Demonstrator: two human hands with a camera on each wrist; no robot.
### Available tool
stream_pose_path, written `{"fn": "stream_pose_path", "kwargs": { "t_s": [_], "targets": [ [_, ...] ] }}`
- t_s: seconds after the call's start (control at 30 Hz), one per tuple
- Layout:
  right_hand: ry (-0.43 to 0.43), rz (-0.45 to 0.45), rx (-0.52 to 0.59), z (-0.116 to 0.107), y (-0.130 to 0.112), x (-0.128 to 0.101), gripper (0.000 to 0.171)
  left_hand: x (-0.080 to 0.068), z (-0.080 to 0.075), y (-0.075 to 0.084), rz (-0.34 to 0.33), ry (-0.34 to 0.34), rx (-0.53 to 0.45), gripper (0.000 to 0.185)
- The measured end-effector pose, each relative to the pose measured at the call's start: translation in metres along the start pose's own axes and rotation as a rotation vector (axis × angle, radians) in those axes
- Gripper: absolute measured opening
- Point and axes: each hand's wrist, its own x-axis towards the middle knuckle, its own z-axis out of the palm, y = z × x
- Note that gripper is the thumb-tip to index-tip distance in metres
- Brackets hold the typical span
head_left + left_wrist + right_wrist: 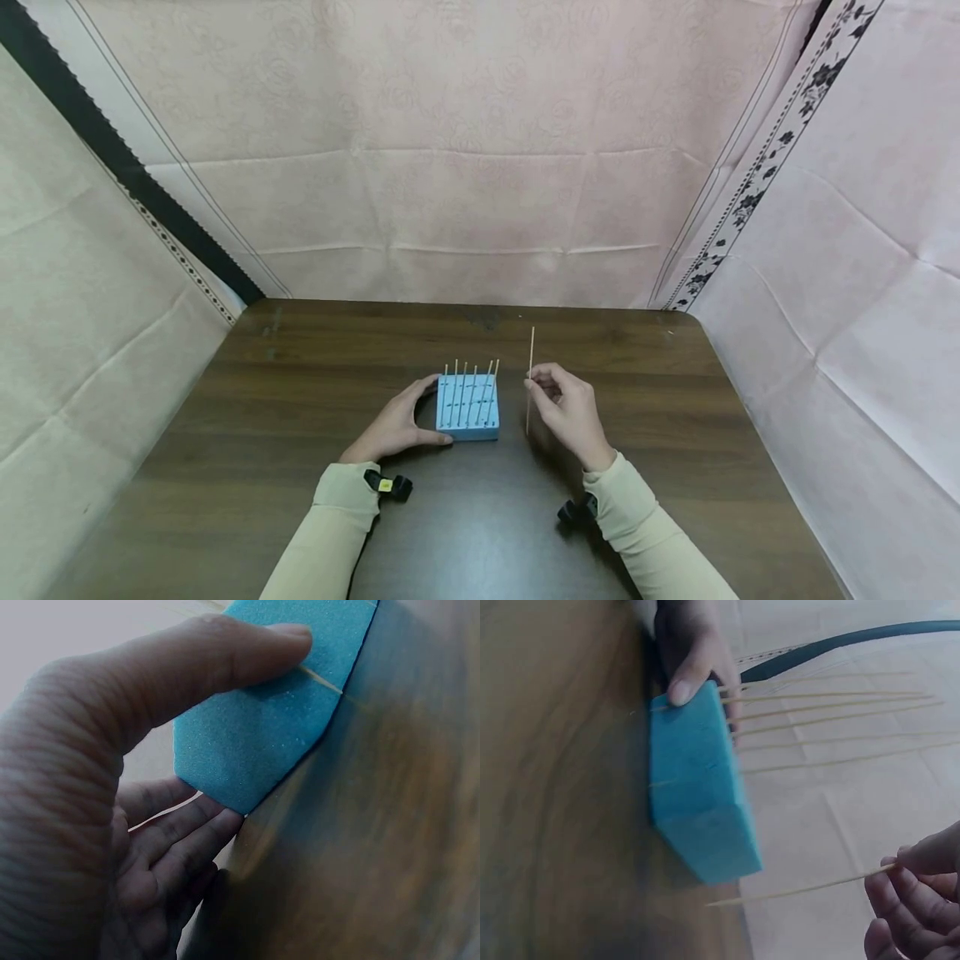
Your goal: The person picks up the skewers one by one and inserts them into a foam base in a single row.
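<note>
Thin pale wooden skewer (530, 379), upright beside skewer-studded blue foam block (468, 407).

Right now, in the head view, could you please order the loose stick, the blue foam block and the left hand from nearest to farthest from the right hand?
1. Loose stick: pinched upright in the right hand.
2. Blue foam block: just left of it, on the table.
3. Left hand: beyond the block, holding its far left side.
</note>
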Motion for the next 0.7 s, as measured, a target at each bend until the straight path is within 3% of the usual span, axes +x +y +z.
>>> {"fn": "stream_pose_path", "kwargs": {
  "t_s": [0.3, 0.7],
  "targets": [
    [0.006, -0.115, 0.124, 0.004, -0.023, 0.008, 0.012, 0.001, 0.001, -0.002, 0.005, 0.000, 0.005, 0.119],
    [-0.023, -0.131, 0.154, 0.013, -0.027, 0.007, 0.020, 0.002, 0.001, -0.003, 0.015, 0.004, 0.004, 0.118]
  ]
}}
